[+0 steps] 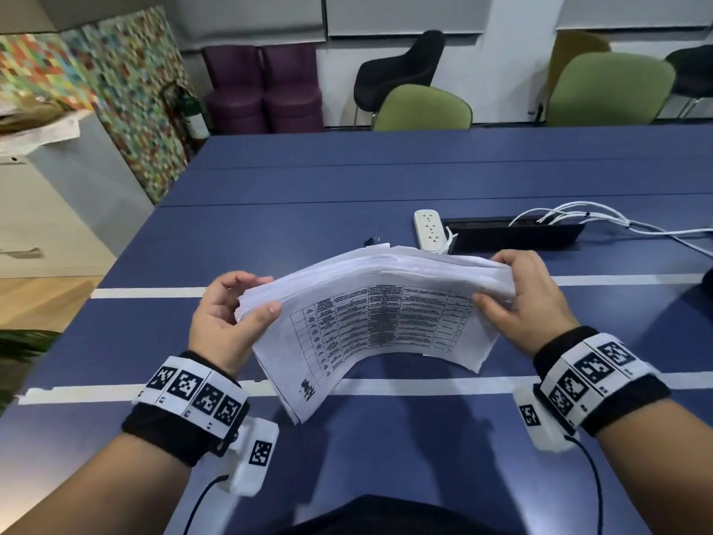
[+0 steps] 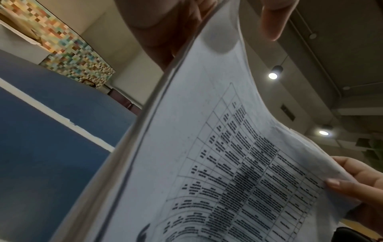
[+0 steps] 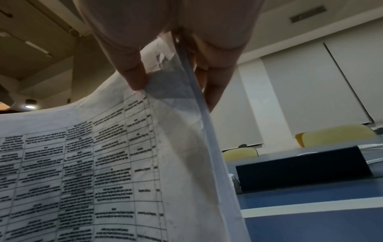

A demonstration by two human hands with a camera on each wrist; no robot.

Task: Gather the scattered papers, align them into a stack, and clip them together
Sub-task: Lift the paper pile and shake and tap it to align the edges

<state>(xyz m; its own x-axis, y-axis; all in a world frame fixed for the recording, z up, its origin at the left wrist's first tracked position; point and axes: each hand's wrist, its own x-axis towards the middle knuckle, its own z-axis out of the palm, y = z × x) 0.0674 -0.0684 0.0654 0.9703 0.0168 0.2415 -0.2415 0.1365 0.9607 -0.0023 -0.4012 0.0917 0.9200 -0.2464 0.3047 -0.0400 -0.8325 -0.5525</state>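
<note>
Over the blue desk (image 1: 293,195): a stack of papers (image 1: 386,303) is held up in the air between 2 hands, clear of the surface.
Stack shape: bowed upward in the middle, with both ends lower; the sheet edges are not flush and fan out slightly at each end.
Top sheet: printed with a table of small text, seen in all 3 views; the text is too blurred to read.
Left hand (image 1: 227,318): grasping the left end of the stack, thumb (image 1: 266,312) on the printed sheet and fingers curled behind the edge.
Right hand (image 1: 528,299): grasping the right end of the stack, thumb on the printed face, fingers wrapped over the far edge.
Binder clip (image 1: 371,240): a small dark clip lies on the desk just beyond the stack's far edge, apart from both hands.
Power strip (image 1: 430,229): white, lying on the desk beyond the stack, beside a black cable box (image 1: 513,234) set in the desk.
Cables (image 1: 602,222): white, running from the box toward the right.
Tape lines (image 1: 146,292): white strips cross the desk under and behind the stack.
Chairs (image 1: 420,110): green ones stand at the far side of the desk.
</note>
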